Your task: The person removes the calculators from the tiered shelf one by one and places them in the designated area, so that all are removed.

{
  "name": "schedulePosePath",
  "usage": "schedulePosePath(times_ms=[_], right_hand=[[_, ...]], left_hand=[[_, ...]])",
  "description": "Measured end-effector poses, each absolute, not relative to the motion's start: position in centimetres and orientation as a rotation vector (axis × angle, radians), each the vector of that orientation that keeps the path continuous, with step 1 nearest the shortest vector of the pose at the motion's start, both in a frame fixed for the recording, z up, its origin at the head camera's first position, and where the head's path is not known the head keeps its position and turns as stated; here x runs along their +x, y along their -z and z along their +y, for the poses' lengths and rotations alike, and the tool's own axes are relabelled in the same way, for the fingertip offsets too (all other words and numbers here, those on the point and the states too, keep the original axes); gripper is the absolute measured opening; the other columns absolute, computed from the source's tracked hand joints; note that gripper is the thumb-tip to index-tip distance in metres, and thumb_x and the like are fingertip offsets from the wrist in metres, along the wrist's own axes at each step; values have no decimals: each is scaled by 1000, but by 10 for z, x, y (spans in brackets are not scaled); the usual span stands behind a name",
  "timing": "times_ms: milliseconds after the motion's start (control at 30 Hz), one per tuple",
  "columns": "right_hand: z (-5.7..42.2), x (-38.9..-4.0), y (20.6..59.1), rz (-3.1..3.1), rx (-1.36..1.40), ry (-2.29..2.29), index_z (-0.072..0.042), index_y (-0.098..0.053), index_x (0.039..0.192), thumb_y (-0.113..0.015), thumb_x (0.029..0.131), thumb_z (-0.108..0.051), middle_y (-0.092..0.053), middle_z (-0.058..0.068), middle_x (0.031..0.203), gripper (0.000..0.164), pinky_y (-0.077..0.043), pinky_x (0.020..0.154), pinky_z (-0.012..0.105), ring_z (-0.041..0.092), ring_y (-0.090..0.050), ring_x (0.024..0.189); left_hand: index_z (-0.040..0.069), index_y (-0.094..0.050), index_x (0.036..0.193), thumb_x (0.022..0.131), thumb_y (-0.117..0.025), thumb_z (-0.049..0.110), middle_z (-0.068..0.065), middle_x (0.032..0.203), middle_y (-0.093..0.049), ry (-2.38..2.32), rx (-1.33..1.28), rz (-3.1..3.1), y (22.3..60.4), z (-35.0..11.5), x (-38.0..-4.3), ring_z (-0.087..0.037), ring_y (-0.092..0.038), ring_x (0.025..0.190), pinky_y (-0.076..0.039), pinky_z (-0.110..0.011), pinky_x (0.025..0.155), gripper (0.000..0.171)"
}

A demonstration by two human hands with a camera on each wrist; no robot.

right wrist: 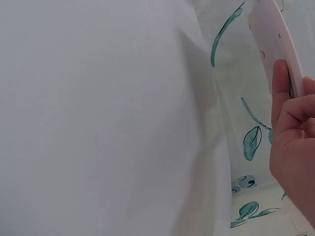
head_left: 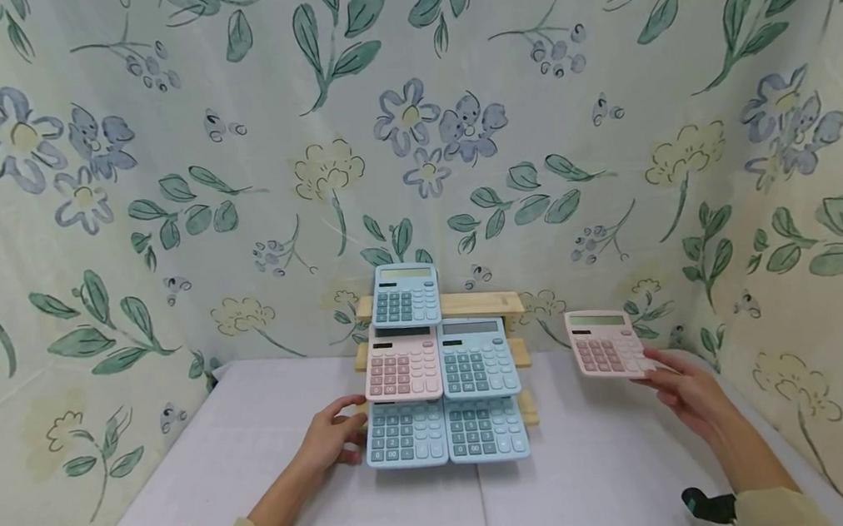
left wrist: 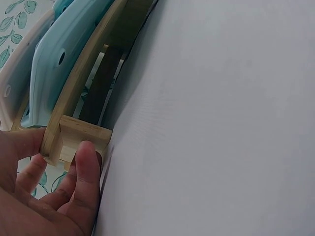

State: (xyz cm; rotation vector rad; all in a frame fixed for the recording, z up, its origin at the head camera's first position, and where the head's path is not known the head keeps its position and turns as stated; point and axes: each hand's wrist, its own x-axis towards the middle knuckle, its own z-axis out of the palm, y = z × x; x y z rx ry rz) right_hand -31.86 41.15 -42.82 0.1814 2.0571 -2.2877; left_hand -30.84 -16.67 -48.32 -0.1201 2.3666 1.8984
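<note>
The fingers of the right hand (head_left: 677,391) pinch a pale pink rectangular plastic calculator (head_left: 603,344) near its lower right corner; in the right wrist view, one finger lies along its back. This calculator is at the right of the head frame, raised and well apart from the rack. The fingers of the left hand (head_left: 331,438) grip the end of a slatted rack of light wood (head_left: 481,303), as the lower left of the left wrist view shows.

On this rack, near the middle of the head frame, five more lean: a light blue plastic calculator (head_left: 405,295) at the top left, a second pink calculator (head_left: 402,363) and a second blue calculator (head_left: 478,360) in the middle row, and two blue calculators (head_left: 405,437) side by side at the bottom. Below lies a white cloth (head_left: 576,483), and a flower-printed curtain (head_left: 279,92) fills the upper frame.

In my judgement, because the raised calculator is held only near one corner, it could rotate or slip if the pinch becomes weak. If the left hand pulls unevenly, the rack could turn on the cloth, and the leaning calculators could slide off their slats
</note>
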Motion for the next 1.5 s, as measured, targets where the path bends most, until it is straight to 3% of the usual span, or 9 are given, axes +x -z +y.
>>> schedulePosePath(times_ms=[200, 433, 600, 667, 767, 833, 900, 1300, 1500], right_hand=[[419, -323, 440, 2059, 242, 2267, -19, -43, 149, -57, 102, -10, -75, -12, 99, 50, -41, 57, 21, 7, -60, 78], [434, -325, 453, 2134, 347, 2185, -17, -36, 155, -56, 102, -9, -72, -14, 94, 57, -42, 57, 22, 7, -55, 72], [445, -322, 461, 2122, 438, 2177, -31, -62, 128, -60, 99, -9, -70, -17, 92, 36, -42, 60, 22, 5, -58, 75], [446, -323, 464, 2133, 454, 2156, -30, -58, 136, -60, 99, -10, -71, -16, 92, 42, -41, 58, 23, 6, -55, 71], [446, -325, 466, 2165, 461, 2113, -19, -39, 155, -59, 100, -11, -71, -15, 91, 59, -41, 57, 23, 7, -50, 64], [447, -327, 467, 2178, 449, 2093, -9, -24, 160, -57, 101, -11, -71, -14, 92, 67, -41, 57, 24, 8, -48, 63], [447, -328, 468, 2170, 450, 2099, -7, -20, 161, -56, 101, -10, -70, -13, 92, 70, -42, 57, 24, 8, -48, 63], [451, -334, 470, 2198, 551, 2042, -8, -19, 161, -57, 101, -10, -69, -14, 86, 71, -47, 60, 27, 10, -67, 80], [450, -338, 473, 2251, 648, 2000, -7, -22, 160, -56, 99, -6, -67, -11, 82, 70, -54, 66, 27, 10, -69, 78]], left_hand=[[17, -56, 140, 99, -61, 26, -9, 96, -72, -1893, -134, 2372, 481, -167, -308, -19, -68, 77, -57, -33, 57, 42], [16, -55, 140, 99, -62, 26, -9, 97, -72, -1902, -116, 2364, 484, -169, -309, -20, -69, 78, -57, -34, 58, 43], [16, -55, 140, 99, -61, 25, -9, 97, -72, -1906, -91, 2359, 485, -166, -307, -20, -69, 78, -57, -34, 57, 42], [16, -55, 140, 99, -61, 25, -9, 96, -72, -1902, -99, 2363, 486, -166, -306, -20, -68, 77, -56, -34, 57, 42], [15, -55, 140, 100, -61, 25, -9, 96, -71, -1901, -101, 2375, 486, -167, -306, -20, -68, 77, -56, -34, 57, 42], [15, -55, 141, 100, -61, 26, -9, 97, -71, -1901, -99, 2381, 485, -167, -307, -20, -68, 78, -56, -34, 57, 42], [16, -55, 140, 100, -61, 26, -9, 97, -71, -1900, -93, 2385, 485, -167, -308, -20, -68, 78, -57, -34, 57, 42], [16, -56, 140, 99, -62, 25, -9, 97, -72, -1903, -100, 2376, 484, -168, -309, -20, -69, 78, -56, -33, 57, 43], [16, -55, 141, 99, -62, 27, -10, 99, -72, -1900, -101, 2363, 485, -169, -309, -21, -69, 80, -57, -32, 57, 44]])
